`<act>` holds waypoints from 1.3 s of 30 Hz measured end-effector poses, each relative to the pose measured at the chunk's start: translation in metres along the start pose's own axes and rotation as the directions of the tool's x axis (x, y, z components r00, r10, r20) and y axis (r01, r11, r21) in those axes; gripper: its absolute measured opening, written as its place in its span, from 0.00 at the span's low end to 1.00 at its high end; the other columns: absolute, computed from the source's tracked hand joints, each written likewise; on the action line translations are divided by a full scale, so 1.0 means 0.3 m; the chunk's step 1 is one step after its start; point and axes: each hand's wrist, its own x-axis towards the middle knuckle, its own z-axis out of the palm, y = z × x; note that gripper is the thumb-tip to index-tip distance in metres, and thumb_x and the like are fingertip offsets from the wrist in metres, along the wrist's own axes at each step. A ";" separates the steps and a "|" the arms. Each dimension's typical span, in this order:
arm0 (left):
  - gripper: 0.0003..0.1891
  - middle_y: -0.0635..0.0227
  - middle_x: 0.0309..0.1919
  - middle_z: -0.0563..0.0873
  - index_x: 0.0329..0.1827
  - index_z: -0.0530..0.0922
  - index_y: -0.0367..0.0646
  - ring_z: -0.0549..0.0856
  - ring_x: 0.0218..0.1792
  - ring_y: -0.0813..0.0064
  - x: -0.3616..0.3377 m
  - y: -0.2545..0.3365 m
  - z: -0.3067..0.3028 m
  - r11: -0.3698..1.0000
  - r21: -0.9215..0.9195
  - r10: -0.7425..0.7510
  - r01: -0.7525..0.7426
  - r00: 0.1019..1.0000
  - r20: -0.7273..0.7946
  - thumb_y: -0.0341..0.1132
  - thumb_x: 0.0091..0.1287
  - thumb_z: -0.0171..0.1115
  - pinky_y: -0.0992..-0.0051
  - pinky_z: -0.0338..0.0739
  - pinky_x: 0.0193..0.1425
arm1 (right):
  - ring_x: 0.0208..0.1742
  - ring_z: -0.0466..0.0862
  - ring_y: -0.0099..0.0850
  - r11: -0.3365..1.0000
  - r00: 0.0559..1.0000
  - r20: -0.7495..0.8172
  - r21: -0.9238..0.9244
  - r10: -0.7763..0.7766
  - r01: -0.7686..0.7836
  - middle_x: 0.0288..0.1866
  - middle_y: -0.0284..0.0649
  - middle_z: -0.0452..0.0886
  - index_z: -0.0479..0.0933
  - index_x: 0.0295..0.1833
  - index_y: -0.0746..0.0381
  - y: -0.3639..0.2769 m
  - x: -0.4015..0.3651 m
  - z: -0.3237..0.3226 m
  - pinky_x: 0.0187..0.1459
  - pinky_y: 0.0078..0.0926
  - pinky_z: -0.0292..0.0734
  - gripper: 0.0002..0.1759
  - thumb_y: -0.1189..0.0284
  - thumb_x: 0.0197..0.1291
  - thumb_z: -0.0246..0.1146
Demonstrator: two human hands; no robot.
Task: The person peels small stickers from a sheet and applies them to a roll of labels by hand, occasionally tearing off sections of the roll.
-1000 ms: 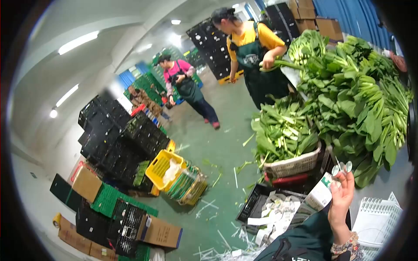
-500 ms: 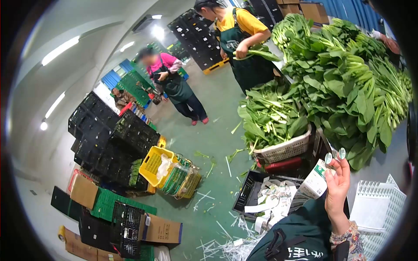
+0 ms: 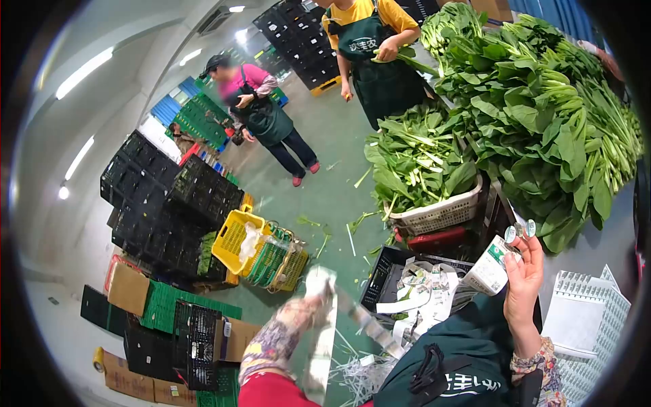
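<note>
My right hand (image 3: pixel 523 279) is raised at the right, fingers stretched up, with small round stickers (image 3: pixel 519 231) on two fingertips. Just left of its thumb is a white label sheet (image 3: pixel 489 268) with a green print, overlapping the hand's edge in this view. My left hand (image 3: pixel 313 298), smeared by motion, is out over the floor at lower centre. From it hangs a long pale label strip (image 3: pixel 321 359), and a second length trails towards my green apron (image 3: pixel 434 353). A black crate (image 3: pixel 380 285) of crumpled label backing (image 3: pixel 427 292) lies between the hands.
Leafy greens (image 3: pixel 529 129) are heaped on the table, beside a filled pale basket (image 3: pixel 441 214). A notebook (image 3: pixel 576 322) lies on sticker sheets. Yellow crates (image 3: pixel 237 244), black crates (image 3: pixel 149 203) and paper scraps (image 3: pixel 359 380) stand or lie around. Two aproned people (image 3: pixel 380 61) stand beyond; another person is farther back.
My left arm has come into view at the bottom with the label strip in hand. My right hand has shifted slightly. The person in pink has lifted their head.
</note>
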 end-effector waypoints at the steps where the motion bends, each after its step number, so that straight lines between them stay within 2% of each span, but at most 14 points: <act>1: 0.06 0.71 0.25 0.77 0.42 0.72 0.40 0.78 0.24 0.75 0.118 0.201 0.081 0.773 -0.634 -0.071 0.004 0.994 -0.080 0.27 0.64 0.49 0.74 0.74 0.23 | 0.53 0.74 0.25 1.000 1.000 -0.003 -0.013 0.004 -0.004 0.56 0.44 0.69 0.58 0.67 0.66 0.000 -0.001 0.001 0.56 0.21 0.70 0.30 0.83 0.60 0.57; 4: 0.26 0.64 0.53 0.76 0.64 0.66 0.40 0.76 0.52 0.74 0.356 0.569 0.199 0.783 -0.551 0.151 -0.289 0.947 -0.282 0.21 0.60 0.50 0.77 0.71 0.56 | 0.54 0.74 0.26 0.999 1.000 0.014 -0.052 -0.012 0.013 0.56 0.43 0.69 0.58 0.67 0.66 0.003 -0.005 0.003 0.56 0.22 0.70 0.29 0.83 0.60 0.56; 9: 0.25 0.61 0.56 0.76 0.63 0.67 0.38 0.75 0.54 0.74 0.414 0.864 0.270 0.687 -0.536 0.459 -0.490 0.865 -0.203 0.25 0.61 0.56 0.76 0.71 0.56 | 0.55 0.73 0.27 0.998 1.000 -0.021 -0.060 0.009 -0.010 0.56 0.44 0.69 0.58 0.67 0.67 0.024 -0.011 0.021 0.57 0.22 0.68 0.29 0.83 0.59 0.56; 13: 0.24 0.71 0.40 0.77 0.63 0.69 0.42 0.76 0.37 0.81 0.168 0.732 0.245 0.935 -0.314 0.222 -0.166 0.963 0.152 0.27 0.62 0.57 0.80 0.73 0.44 | 0.54 0.73 0.28 1.000 1.000 -0.019 -0.025 0.007 -0.008 0.56 0.45 0.70 0.57 0.66 0.70 0.023 -0.021 0.045 0.55 0.22 0.70 0.29 0.83 0.59 0.57; 17: 0.20 0.58 0.50 0.80 0.56 0.75 0.43 0.80 0.52 0.62 -0.138 0.220 0.177 0.807 0.280 0.465 -0.520 0.852 0.241 0.29 0.59 0.60 0.69 0.72 0.59 | 0.51 0.75 0.25 1.000 1.000 0.022 0.006 -0.006 0.006 0.54 0.43 0.71 0.59 0.64 0.67 0.015 -0.030 0.045 0.52 0.19 0.72 0.28 0.83 0.59 0.57; 18: 0.19 0.55 0.51 0.80 0.53 0.78 0.46 0.80 0.50 0.60 -0.244 0.070 0.116 0.795 0.445 0.246 -0.413 0.889 0.386 0.27 0.56 0.61 0.67 0.75 0.55 | 0.51 0.75 0.25 0.999 1.000 0.024 0.047 0.002 -0.003 0.54 0.42 0.71 0.59 0.64 0.66 0.017 -0.030 0.049 0.52 0.20 0.72 0.27 0.83 0.59 0.57; 20: 0.20 0.60 0.53 0.80 0.54 0.78 0.54 0.80 0.53 0.63 -0.416 -0.045 0.056 0.188 0.845 -0.563 -0.500 0.650 0.510 0.41 0.56 0.60 0.62 0.74 0.55 | 0.51 0.75 0.25 0.995 0.999 0.046 0.094 0.017 -0.021 0.53 0.42 0.71 0.59 0.64 0.66 0.021 -0.031 0.057 0.53 0.21 0.72 0.27 0.82 0.60 0.57; 21: 0.23 0.63 0.59 0.76 0.59 0.75 0.57 0.74 0.61 0.64 -0.524 -0.101 -0.003 -0.018 0.762 -0.739 -0.647 0.523 0.426 0.45 0.58 0.57 0.56 0.64 0.64 | 0.51 0.76 0.25 0.995 0.998 0.064 0.100 0.023 -0.030 0.53 0.43 0.71 0.59 0.64 0.66 0.024 -0.035 0.066 0.53 0.21 0.73 0.26 0.82 0.60 0.57; 23: 0.26 0.64 0.64 0.71 0.64 0.70 0.56 0.66 0.67 0.64 -0.651 -0.210 -0.069 0.054 0.960 -0.711 -0.274 0.665 0.229 0.47 0.60 0.56 0.53 0.55 0.68 | 0.52 0.76 0.26 0.992 0.995 0.080 0.110 0.052 -0.061 0.53 0.43 0.71 0.59 0.64 0.67 0.014 -0.047 0.104 0.53 0.22 0.73 0.26 0.82 0.61 0.56; 25: 0.29 0.68 0.66 0.68 0.66 0.67 0.62 0.63 0.69 0.67 -0.617 -0.173 0.000 0.138 0.925 -0.740 -0.355 0.584 0.334 0.48 0.60 0.58 0.56 0.56 0.69 | 0.52 0.76 0.26 0.988 0.993 0.097 0.128 0.069 -0.082 0.53 0.43 0.71 0.59 0.64 0.67 0.021 -0.068 0.130 0.53 0.22 0.73 0.26 0.82 0.61 0.56; 26: 0.31 0.62 0.65 0.69 0.66 0.67 0.54 0.65 0.67 0.60 -0.590 -0.065 0.065 0.431 0.880 -0.600 -0.199 0.665 0.445 0.50 0.59 0.61 0.57 0.59 0.68 | 0.52 0.76 0.25 0.986 0.990 0.111 0.138 0.082 -0.097 0.53 0.42 0.71 0.59 0.65 0.66 0.038 -0.078 0.137 0.53 0.21 0.73 0.26 0.83 0.61 0.55; 29: 0.32 0.53 0.64 0.69 0.69 0.59 0.38 0.66 0.67 0.61 -0.518 0.327 0.310 0.999 0.022 -0.046 0.040 0.874 0.483 0.44 0.66 0.57 0.69 0.57 0.70 | 0.52 0.75 0.25 0.988 0.977 0.179 0.084 0.117 -0.133 0.54 0.42 0.70 0.58 0.65 0.66 0.051 -0.116 0.161 0.53 0.21 0.73 0.27 0.83 0.61 0.55; 33: 0.31 0.54 0.67 0.63 0.70 0.57 0.36 0.61 0.69 0.66 -0.475 0.663 0.480 0.749 -0.661 0.292 0.042 0.875 0.386 0.42 0.68 0.54 0.68 0.52 0.72 | 0.56 0.72 0.25 0.985 0.958 0.243 0.047 0.153 -0.169 0.57 0.41 0.68 0.56 0.67 0.66 0.048 -0.153 0.170 0.56 0.22 0.71 0.28 0.82 0.61 0.55; 39: 0.13 0.70 0.34 0.84 0.46 0.78 0.32 0.82 0.31 0.86 -0.483 0.927 0.433 0.790 -0.533 0.002 0.302 0.868 0.496 0.35 0.68 0.56 0.85 0.75 0.33 | 0.46 0.76 0.22 0.971 0.970 0.181 -0.205 0.164 -0.126 0.50 0.40 0.72 0.56 0.67 0.66 0.099 -0.103 0.118 0.40 0.18 0.77 0.31 0.80 0.60 0.58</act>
